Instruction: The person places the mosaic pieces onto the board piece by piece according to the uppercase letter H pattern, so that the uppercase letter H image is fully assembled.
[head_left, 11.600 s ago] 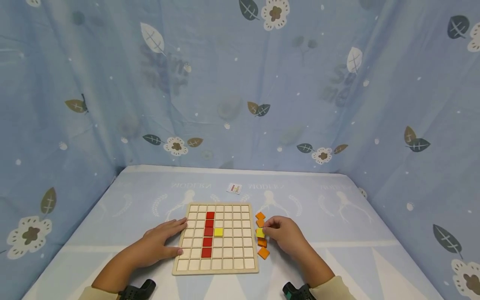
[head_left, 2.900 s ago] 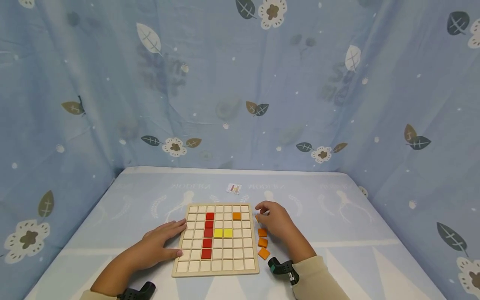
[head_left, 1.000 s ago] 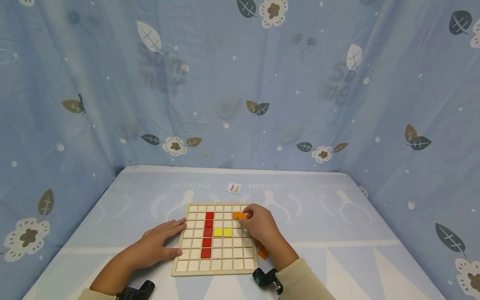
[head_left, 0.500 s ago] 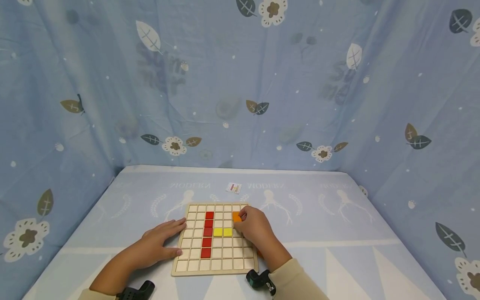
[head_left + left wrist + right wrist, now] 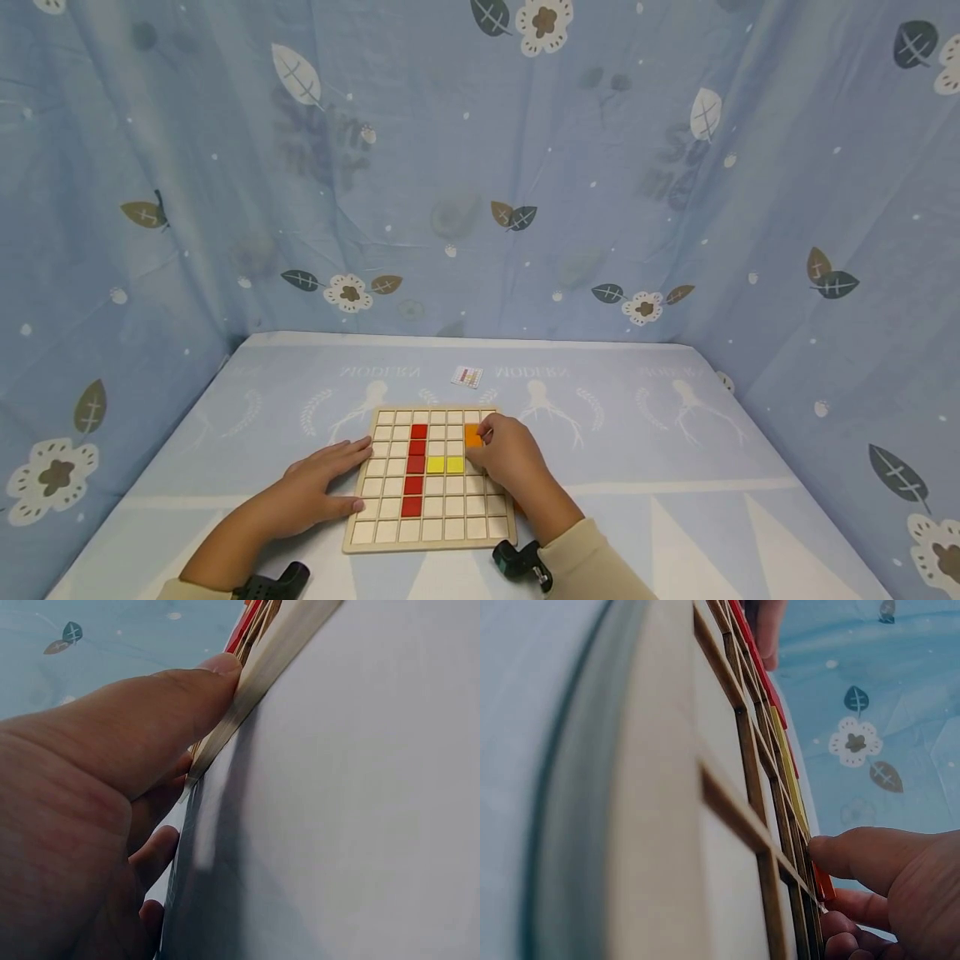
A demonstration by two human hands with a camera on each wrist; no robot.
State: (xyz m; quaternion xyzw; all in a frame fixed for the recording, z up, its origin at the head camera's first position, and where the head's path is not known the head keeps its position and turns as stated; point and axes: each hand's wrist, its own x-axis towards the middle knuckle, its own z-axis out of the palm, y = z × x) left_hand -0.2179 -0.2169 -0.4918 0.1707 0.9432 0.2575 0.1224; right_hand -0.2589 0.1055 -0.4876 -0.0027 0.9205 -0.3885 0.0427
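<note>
A wooden grid board (image 5: 429, 547) lies on the table. A column of several red tiles (image 5: 415, 464) and two yellow tiles (image 5: 446, 464) sit in its cells. My left hand (image 5: 322, 485) rests along the board's left edge, thumb (image 5: 223, 664) touching the rim and fingers spread. Over the upper right cells, my right hand (image 5: 513, 454) pinches an orange tile (image 5: 826, 888) between thumb and fingers. In the head view orange (image 5: 472, 435) shows at its fingertips, covering two cells; the fingers hide where one tile ends and the other begins.
A small printed card (image 5: 468, 377) lies behind the board. Just right of the board, orange tiles (image 5: 519, 507) are mostly hidden under my right wrist. Black wrist devices (image 5: 517, 560) sit at both sleeves. Patterned blue curtain (image 5: 465, 167) surrounds the table at back and sides.
A second yellow tile and an orange tile have come onto the board. My right hand has since carried another orange tile from the right-hand row to just below that one. The left hand stays put.
</note>
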